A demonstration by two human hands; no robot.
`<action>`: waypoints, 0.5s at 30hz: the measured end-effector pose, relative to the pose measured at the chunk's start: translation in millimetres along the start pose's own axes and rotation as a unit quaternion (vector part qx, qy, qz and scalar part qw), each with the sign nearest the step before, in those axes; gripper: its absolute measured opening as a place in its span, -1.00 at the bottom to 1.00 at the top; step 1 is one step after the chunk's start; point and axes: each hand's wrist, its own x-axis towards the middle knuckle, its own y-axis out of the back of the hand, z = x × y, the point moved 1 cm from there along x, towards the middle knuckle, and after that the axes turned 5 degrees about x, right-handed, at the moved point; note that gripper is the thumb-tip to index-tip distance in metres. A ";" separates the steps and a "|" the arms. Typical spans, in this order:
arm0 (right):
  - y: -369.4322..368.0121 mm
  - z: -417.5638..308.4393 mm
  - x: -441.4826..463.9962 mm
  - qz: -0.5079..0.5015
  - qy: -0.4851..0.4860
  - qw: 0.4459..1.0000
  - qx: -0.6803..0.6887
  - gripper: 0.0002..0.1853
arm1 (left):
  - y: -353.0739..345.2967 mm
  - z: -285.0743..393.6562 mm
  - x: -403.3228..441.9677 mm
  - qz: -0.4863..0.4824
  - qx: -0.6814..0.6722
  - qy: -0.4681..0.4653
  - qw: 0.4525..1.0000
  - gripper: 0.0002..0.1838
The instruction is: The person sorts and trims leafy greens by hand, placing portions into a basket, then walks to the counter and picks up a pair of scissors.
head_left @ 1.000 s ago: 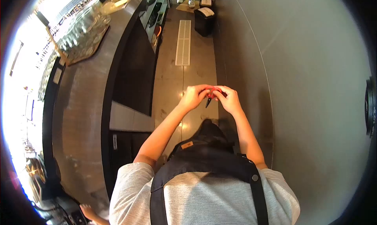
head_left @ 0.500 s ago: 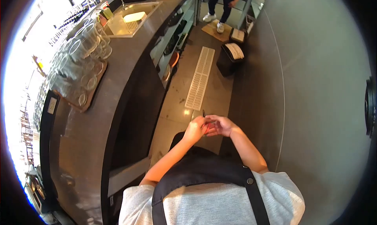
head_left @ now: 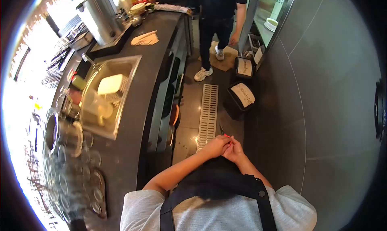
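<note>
In front of my apron, my left hand (head_left: 217,147) and my right hand (head_left: 234,149) meet with fingers closed together. Between them is a small red-handled tool with a dark pointed end (head_left: 222,130). Its point sticks up past my fingers, away from my body. My left hand curls around its lower part, and the fingertips of my right hand press at the red part. The rest of the tool is hidden in my fingers, so its exact kind cannot be made out.
Left runs a dark counter (head_left: 125,166) with a sink (head_left: 133,70), glasses (head_left: 64,178), a cloth (head_left: 145,38) and a metal urn (head_left: 98,19). Ahead are a floor grate (head_left: 208,110), black bins with labelled lids (head_left: 242,93) and a standing person (head_left: 219,21). A grey wall (head_left: 338,90) is right.
My view has moved forward along the counter, bringing sink, bins and person closer. My hands have drawn together, and my right fingers have closed in on the red part.
</note>
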 end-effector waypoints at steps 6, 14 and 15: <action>1.7 -154.7 141.0 0.008 0.012 0.996 -0.086 -0.61 | 44.4 -86.8 171.9 -0.028 0.054 -0.039 0.997 -0.69; -5.3 -332.7 264.9 0.334 0.025 0.878 -0.341 -0.76 | 184.7 -209.2 277.6 0.076 -0.115 0.166 0.976 -0.70; -3.9 -350.1 283.5 0.387 -0.002 0.846 -0.367 -0.79 | 188.3 -243.3 276.8 0.102 -0.136 0.183 0.968 -0.71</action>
